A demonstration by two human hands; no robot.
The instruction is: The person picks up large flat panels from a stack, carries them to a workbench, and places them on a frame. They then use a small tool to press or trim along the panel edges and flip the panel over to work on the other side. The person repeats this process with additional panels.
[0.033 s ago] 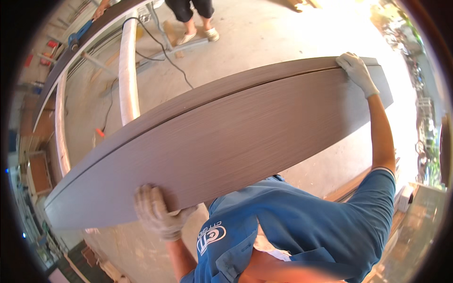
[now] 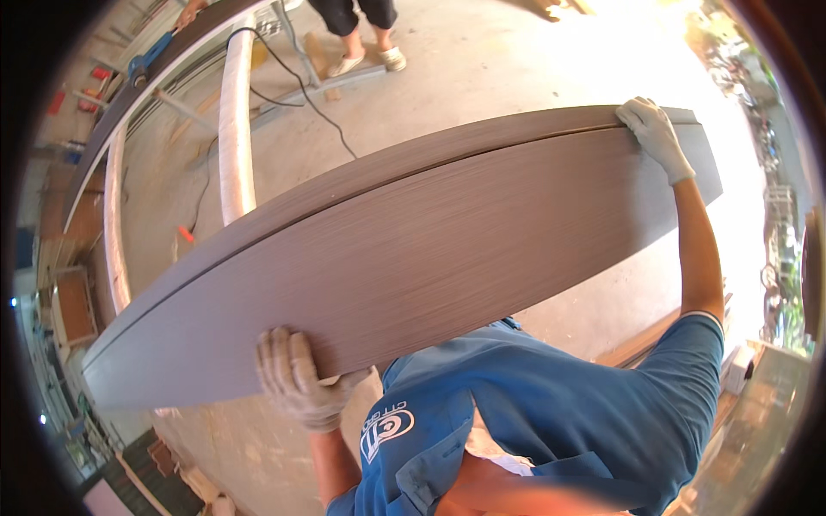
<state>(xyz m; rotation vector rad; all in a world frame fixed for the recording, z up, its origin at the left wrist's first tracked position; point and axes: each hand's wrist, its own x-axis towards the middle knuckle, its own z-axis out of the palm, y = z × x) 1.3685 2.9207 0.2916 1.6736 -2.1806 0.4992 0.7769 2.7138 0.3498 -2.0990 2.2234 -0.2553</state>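
A long grey-brown wood-grain panel (image 2: 447, 232) spans the view in front of me, with a dark groove running along its far side. My left hand (image 2: 303, 383), in a pale work glove, grips its near edge left of my body. Those fingers lie on the panel's face, and the thumb is at the edge. On the far right, my right hand (image 2: 654, 138), gloved too, is closed over the far edge by the groove. The panel's underside is hidden from me.
Wrapped rails (image 2: 235, 129) of a stand reach toward the panel from behind. Another dark panel (image 2: 112, 120) curves at the far left, with a blue power tool (image 2: 148, 60) on it. Across the floor trails a black cable (image 2: 323, 107). A person's legs (image 2: 370, 30) stand at the back.
My left hand shows slightly farther right and higher against the panel. The panel and my right hand have shifted slightly rightward in view; both hands stay on the panel.
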